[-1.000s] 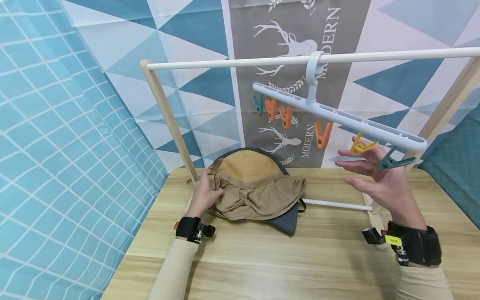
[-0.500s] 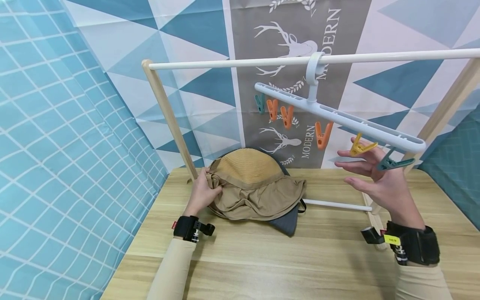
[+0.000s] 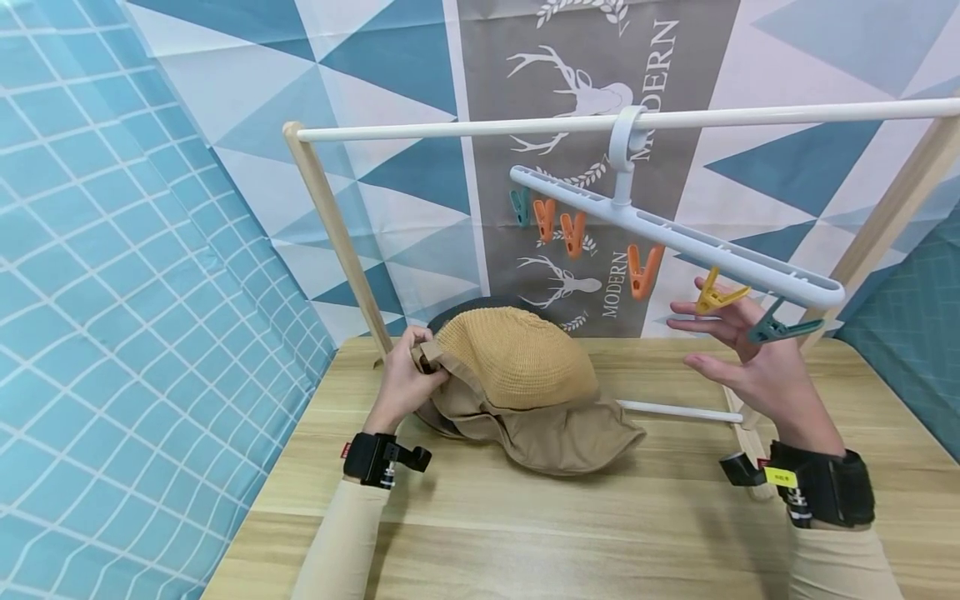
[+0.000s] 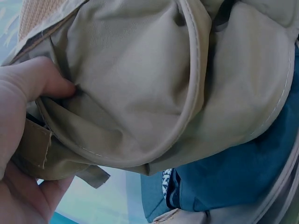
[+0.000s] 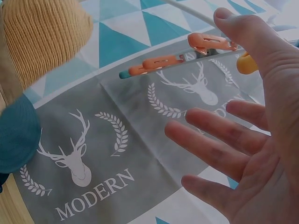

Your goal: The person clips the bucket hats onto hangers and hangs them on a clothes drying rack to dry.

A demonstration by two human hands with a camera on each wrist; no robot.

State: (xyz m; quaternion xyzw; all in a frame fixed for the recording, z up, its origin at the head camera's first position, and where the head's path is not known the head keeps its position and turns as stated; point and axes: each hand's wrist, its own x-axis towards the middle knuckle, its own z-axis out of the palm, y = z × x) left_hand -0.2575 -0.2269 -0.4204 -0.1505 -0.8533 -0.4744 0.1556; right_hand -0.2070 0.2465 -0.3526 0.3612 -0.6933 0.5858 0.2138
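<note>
My left hand (image 3: 408,379) pinches the fabric brim of a sun hat (image 3: 525,358) with a tan straw crown. In the left wrist view the thumb presses on the khaki cloth brim (image 4: 126,88), the other fingers behind it. Beneath lies a dark blue hat (image 4: 224,172), mostly hidden by the straw one in the head view. My right hand (image 3: 765,358) is raised with fingers spread, holding nothing. It stands behind a yellow clip (image 3: 717,293) and a teal clip (image 3: 783,325) at the near end of a pale blue clip hanger (image 3: 720,242).
The hanger hooks over a white rail (image 3: 450,127) between wooden posts (image 3: 337,233). Orange clips (image 3: 643,271) and another teal clip (image 3: 519,206) dangle from its far part. A lower white bar (image 3: 682,410) runs behind the hats, above the wooden table (image 3: 525,533).
The straw hat has tipped forward and lifted, its brim swinging right and toward me as my left hand pulls on its left edge. My right hand has hardly moved.
</note>
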